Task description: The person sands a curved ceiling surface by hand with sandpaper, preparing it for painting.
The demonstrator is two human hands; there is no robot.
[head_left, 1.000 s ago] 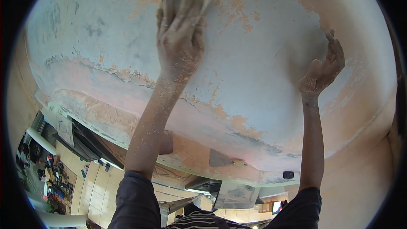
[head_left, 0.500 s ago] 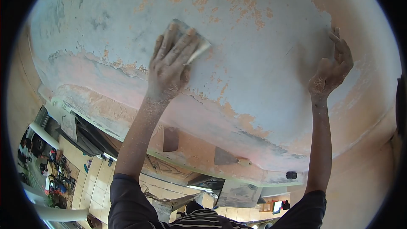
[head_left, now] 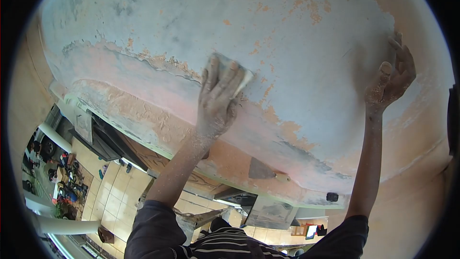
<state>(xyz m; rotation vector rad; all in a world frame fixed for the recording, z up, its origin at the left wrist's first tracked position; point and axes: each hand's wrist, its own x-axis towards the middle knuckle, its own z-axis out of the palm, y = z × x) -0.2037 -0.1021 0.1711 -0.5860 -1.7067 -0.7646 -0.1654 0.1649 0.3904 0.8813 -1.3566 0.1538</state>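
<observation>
Left hand (head_left: 218, 91) lies with its back to view and fingers outstretched, holding a flat pad (head_left: 245, 83) against a broad curved panel (head_left: 311, 96). The pad sits directly under those fingers, its far edge slanting from upper left to lower right and one pale corner showing beyond them to the right; because the hand covers the rest, its long axis cannot be told. The right hand (head_left: 390, 74) is well apart from the pad, off to the right and a little higher, bare, its fingers loosely bent and nothing seen in it. Its fingertips are at the panel, though whether they touch is unclear. So the left hand is the one at the pad.

Around them the panel is mottled grey, orange and pink, with dust on both hands. Just left of the pad runs a rough, flaking ridge (head_left: 175, 68). Below, on the panel's lower ledge, lies a scraper (head_left: 261, 169) with a grey blade, and farther right a small black block (head_left: 332, 196). Beyond is tiled floor (head_left: 112, 182).
</observation>
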